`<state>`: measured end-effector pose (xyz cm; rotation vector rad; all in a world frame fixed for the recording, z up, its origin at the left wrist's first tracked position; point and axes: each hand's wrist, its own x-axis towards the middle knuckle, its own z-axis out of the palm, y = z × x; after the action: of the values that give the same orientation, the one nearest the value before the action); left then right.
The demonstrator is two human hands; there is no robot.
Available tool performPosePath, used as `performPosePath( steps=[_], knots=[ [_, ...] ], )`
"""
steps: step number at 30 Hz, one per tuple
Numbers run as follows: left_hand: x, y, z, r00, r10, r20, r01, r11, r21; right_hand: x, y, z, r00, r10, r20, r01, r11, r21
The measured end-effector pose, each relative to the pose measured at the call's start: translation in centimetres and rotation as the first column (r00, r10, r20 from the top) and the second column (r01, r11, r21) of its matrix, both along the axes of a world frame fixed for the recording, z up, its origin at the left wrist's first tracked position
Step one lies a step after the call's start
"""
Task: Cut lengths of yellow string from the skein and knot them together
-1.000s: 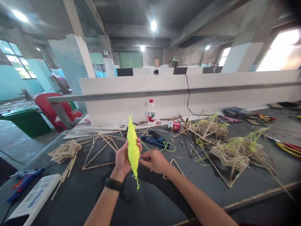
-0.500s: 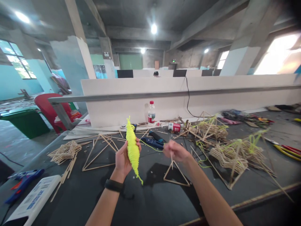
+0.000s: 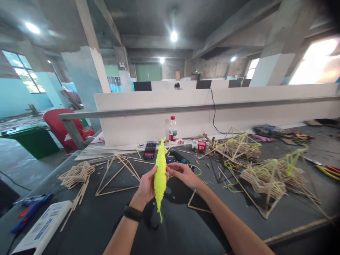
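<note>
An upright, spindle-shaped bundle of neon yellow yarn [image 3: 160, 177] is gripped by my left hand [image 3: 146, 185], the thumb on its near left side and fingers behind it. My right hand [image 3: 186, 175] is at the bundle's right side, thumb and fingers pinched together on the yarn strand; its fingertips are partly hidden by the bundle. A loose loop of the yarn [image 3: 199, 171] curls out behind the right hand. Below my right wrist lies a triangle of thin wooden sticks [image 3: 199, 208], partly covered by the forearm.
Stick frames and a stick pile [image 3: 77, 174] lie left, with a blue glue gun [image 3: 33, 209] and a white power strip [image 3: 44, 226]. Tangled stick frames with yarn [image 3: 265, 180] and pliers [image 3: 328, 171] are right. A bottle [image 3: 172, 130] and red-white can [image 3: 198, 145] stand behind.
My right hand has moved left, from above the stick triangle to the bundle's side. The bundle, in my left hand, has shifted right and become more upright. The strand between them has slackened.
</note>
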<state>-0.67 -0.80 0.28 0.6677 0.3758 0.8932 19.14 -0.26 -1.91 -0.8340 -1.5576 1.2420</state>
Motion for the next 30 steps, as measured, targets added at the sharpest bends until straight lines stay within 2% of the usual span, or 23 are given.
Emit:
performPosePath(
  steps=[3,6,8,10,12,13,15,17,21,24,27,30],
  knots=[
    [0.0,-0.1,-0.3,0.998,-0.041,-0.038,0.041,0.999,0.005,0.2,-0.3,0.2,0.999,0.013,0.043,-0.012,1.000,-0.024],
    [-0.4,-0.3,-0.3,0.990,-0.078,-0.114,0.083,0.996,0.040,0.6,-0.1,0.2,0.999,-0.030,0.021,0.031,0.999,-0.039],
    [-1.0,-0.4,-0.1,0.977,-0.140,-0.159,0.153,0.985,0.074,1.0,0.3,0.1,0.994,-0.103,-0.036,0.101,0.993,-0.055],
    [-1.5,-0.4,0.1,0.938,-0.260,-0.230,0.283,0.956,0.073,1.5,0.9,-0.1,0.974,-0.197,-0.112,0.188,0.978,-0.088],
    [-1.9,-0.3,0.1,0.874,-0.369,-0.317,0.397,0.917,0.026,2.4,1.4,-0.1,0.937,-0.292,-0.191,0.269,0.953,-0.138],
    [-1.9,-0.3,0.1,0.852,-0.386,-0.353,0.411,0.912,-0.006,2.9,1.6,-0.1,0.916,-0.332,-0.227,0.300,0.940,-0.164],
    [-1.6,-0.1,-0.2,0.858,-0.331,-0.393,0.338,0.940,-0.052,4.1,1.8,0.2,0.872,-0.390,-0.295,0.340,0.918,-0.206],
    [-0.8,0.2,-0.6,0.897,-0.205,-0.391,0.201,0.978,-0.052,5.1,1.8,0.6,0.833,-0.423,-0.357,0.361,0.904,-0.231],
    [0.5,0.8,-0.8,0.957,0.052,-0.285,-0.050,0.999,0.014,6.4,2.0,1.0,0.743,-0.495,-0.451,0.412,0.868,-0.276],
    [0.2,0.6,-0.1,0.980,0.096,-0.173,-0.096,0.995,0.012,6.6,2.8,0.4,0.662,-0.576,-0.479,0.472,0.817,-0.330],
    [-0.7,-0.2,0.6,0.995,-0.027,-0.100,0.033,0.998,0.051,6.8,3.6,-0.4,0.600,-0.641,-0.478,0.521,0.767,-0.375],
    [-1.3,-0.6,0.5,0.927,-0.241,-0.288,0.268,0.962,0.056,7.3,3.8,-0.5,0.572,-0.667,-0.477,0.550,0.744,-0.380]
  ],
)
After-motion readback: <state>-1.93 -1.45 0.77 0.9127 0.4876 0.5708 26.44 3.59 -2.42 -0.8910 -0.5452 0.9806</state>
